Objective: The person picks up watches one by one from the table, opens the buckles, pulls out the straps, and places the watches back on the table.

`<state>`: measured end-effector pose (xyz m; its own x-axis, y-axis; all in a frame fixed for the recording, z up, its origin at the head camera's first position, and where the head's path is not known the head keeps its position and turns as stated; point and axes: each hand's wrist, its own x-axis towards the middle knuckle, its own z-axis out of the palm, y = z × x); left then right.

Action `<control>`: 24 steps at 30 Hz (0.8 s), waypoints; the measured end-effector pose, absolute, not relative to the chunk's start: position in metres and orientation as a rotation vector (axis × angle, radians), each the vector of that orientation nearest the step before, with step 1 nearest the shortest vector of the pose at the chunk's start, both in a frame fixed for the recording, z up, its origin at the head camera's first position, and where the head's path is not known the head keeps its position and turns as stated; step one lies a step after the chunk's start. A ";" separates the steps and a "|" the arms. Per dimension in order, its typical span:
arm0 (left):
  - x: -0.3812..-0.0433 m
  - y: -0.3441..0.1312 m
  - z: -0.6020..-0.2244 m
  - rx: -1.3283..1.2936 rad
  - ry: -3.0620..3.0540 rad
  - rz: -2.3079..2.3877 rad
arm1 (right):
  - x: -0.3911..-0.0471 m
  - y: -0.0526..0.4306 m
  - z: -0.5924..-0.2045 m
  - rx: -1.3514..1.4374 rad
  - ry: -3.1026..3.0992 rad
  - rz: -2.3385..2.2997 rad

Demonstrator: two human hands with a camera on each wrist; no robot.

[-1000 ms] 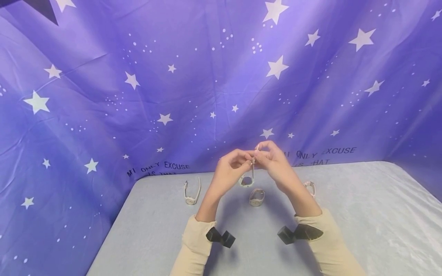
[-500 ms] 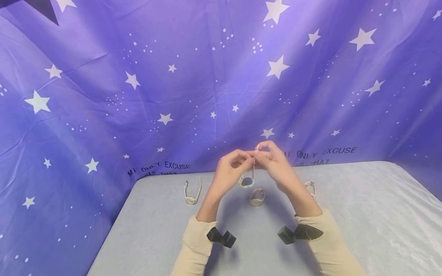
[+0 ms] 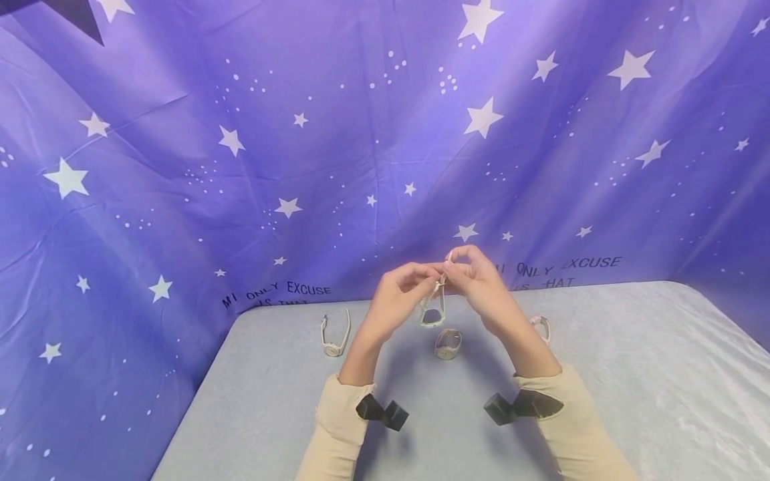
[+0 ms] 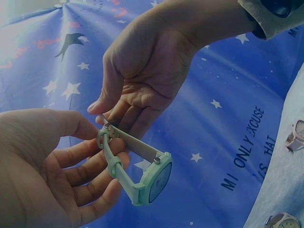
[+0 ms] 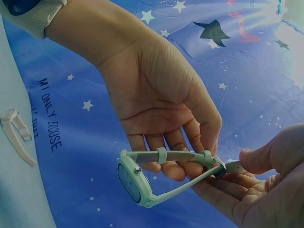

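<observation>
A pale green wristwatch (image 3: 432, 318) hangs in the air between both hands, its strap forming a loop with the square dark face lowest. In the right wrist view, the strap ends meet at the buckle (image 5: 219, 170). My left hand (image 3: 399, 294) pinches the strap by the buckle and keeper, as the left wrist view of the watch (image 4: 156, 183) shows. My right hand (image 3: 481, 288) pinches the strap's free tip between thumb and index finger. Whether the buckle pin sits in a hole is too small to tell.
Under the hands, a beige watch (image 3: 447, 345) rests on the pale cloth-covered table (image 3: 271, 401). Another light watch (image 3: 333, 348) lies left with its strap unfastened. A pinkish watch (image 3: 543, 328) is partly hidden behind the right forearm. A purple star-print curtain (image 3: 337, 160) stands behind.
The left hand has shifted slightly down and left, and its thumb has drawn back a little. The green watch has turned slightly, showing more of its strap loop. The right hand has hardly moved.
</observation>
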<state>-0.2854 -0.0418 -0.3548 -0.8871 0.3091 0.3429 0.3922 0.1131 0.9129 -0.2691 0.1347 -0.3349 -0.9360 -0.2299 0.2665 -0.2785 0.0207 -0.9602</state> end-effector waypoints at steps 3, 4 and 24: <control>-0.285 -0.042 -0.355 -0.718 -2.283 -1.964 | -0.269 0.135 -0.335 0.548 -2.227 2.100; -0.285 -0.042 -0.356 -0.715 -2.280 -1.978 | -0.269 0.135 -0.335 0.548 -2.230 2.100; -0.285 -0.043 -0.353 -0.589 -2.280 -2.065 | -0.270 0.137 -0.333 0.584 -2.250 2.108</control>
